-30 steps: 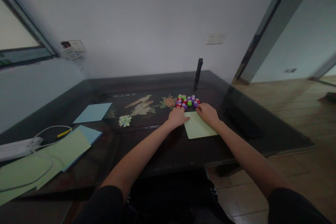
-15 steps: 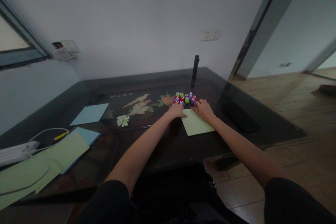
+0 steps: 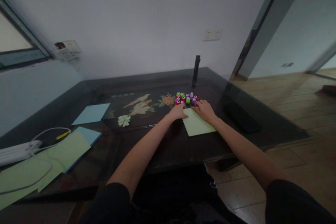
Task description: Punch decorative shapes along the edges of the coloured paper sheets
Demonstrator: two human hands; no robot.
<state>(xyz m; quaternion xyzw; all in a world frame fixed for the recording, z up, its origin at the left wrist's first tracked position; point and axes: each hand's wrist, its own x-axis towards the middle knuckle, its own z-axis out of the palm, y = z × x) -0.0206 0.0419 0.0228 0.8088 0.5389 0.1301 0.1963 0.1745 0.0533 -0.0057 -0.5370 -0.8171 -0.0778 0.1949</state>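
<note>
A pale green sheet of paper (image 3: pixel 198 125) lies on the dark table, with small holes along its near right edge. At its far left corner, my left hand (image 3: pixel 177 112) rests with the thumb stretched onto the sheet and the fingers apart from it, close to a cluster of small toys with eyes (image 3: pixel 188 100). The toys are red, green and purple. My right hand (image 3: pixel 205 110) lies over the far right part of the sheet, fingers stretched out toward the toys. Its palm side is hidden.
A black upright stand (image 3: pixel 196 71) rises behind the toys. Right of the sheet lies a dark flat object (image 3: pixel 242 117). To the left are a small pile of pale pieces (image 3: pixel 124 120), a light blue sheet (image 3: pixel 91 113), green sheets (image 3: pixel 65 150) and a white power strip (image 3: pixel 15 153) with a cable.
The view has shifted slightly. My left fingers have drawn back a little from the nearest toys, while my right hand stays in almost the same place on the sheet.
</note>
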